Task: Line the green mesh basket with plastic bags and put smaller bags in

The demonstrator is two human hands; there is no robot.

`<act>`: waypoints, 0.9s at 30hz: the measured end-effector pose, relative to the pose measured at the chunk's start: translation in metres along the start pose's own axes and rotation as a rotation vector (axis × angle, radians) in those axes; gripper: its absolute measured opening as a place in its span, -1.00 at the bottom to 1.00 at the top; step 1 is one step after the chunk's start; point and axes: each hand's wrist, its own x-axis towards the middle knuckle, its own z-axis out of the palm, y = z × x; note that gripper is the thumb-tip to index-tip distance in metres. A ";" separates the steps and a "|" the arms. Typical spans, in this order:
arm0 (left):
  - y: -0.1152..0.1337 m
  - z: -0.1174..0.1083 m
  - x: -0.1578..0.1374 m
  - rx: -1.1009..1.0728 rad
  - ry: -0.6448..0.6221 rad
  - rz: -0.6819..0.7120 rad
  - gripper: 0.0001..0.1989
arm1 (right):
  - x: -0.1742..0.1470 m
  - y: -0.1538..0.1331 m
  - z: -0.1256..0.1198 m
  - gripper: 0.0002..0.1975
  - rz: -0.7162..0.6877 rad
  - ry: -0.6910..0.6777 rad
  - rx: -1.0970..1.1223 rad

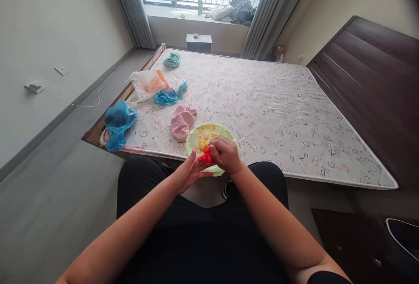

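Observation:
A small bright red crumpled thing (206, 155), perhaps thin plastic, is between my hands; its kind is not clear. My right hand (225, 155) is closed round its right part. My left hand (190, 172) is open, palm up, with its fingers stretched out under and against the red thing. Just beneath both hands is a pale green round basin (193, 138), apparently lined with a plastic bag printed in orange, at the edge of the mattress. The hands hide part of its inside. A folded pink cloth (182, 123) lies at its left.
The letter-printed mattress (262, 114) bears a blue plastic bag (119, 120), another blue bag (169, 95), a white bag with orange print (149, 83) and a teal cloth bundle (172, 59). A dark headboard (369, 79) rises at right. A white cable (72, 103) hangs at left.

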 end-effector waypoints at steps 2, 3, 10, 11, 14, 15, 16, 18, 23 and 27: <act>0.007 -0.008 0.000 -0.032 0.103 0.020 -0.41 | 0.004 0.006 -0.007 -0.60 0.212 0.102 0.021; 0.011 -0.015 0.001 -0.024 0.198 0.076 -0.51 | 0.004 0.010 -0.010 -0.57 0.324 0.155 0.028; 0.011 -0.106 0.025 0.245 0.930 0.403 -0.87 | -0.003 0.048 -0.012 -0.49 0.712 0.272 0.037; 0.007 -0.116 0.028 0.141 0.974 0.309 -0.88 | -0.004 0.053 -0.007 -0.49 0.722 0.240 -0.002; -0.005 -0.131 0.035 -0.123 0.994 0.064 -0.92 | -0.002 0.065 0.015 -0.51 0.698 0.011 -0.146; -0.008 -0.132 0.038 -0.139 0.982 0.033 -0.91 | -0.001 0.069 0.024 -0.53 0.686 -0.097 -0.189; -0.012 -0.133 0.041 -0.116 0.970 0.031 -0.89 | 0.001 0.073 0.033 -0.55 0.684 -0.217 -0.226; -0.018 -0.133 0.046 -0.018 0.951 0.072 -0.86 | 0.004 0.080 0.051 -0.60 0.706 -0.441 -0.275; -0.030 -0.138 0.055 0.153 0.906 0.112 -0.83 | 0.002 0.095 0.086 -0.68 0.806 -0.742 -0.303; -0.032 -0.143 0.054 0.160 0.898 0.092 -0.82 | -0.002 0.102 0.100 -0.49 0.860 -0.874 -0.264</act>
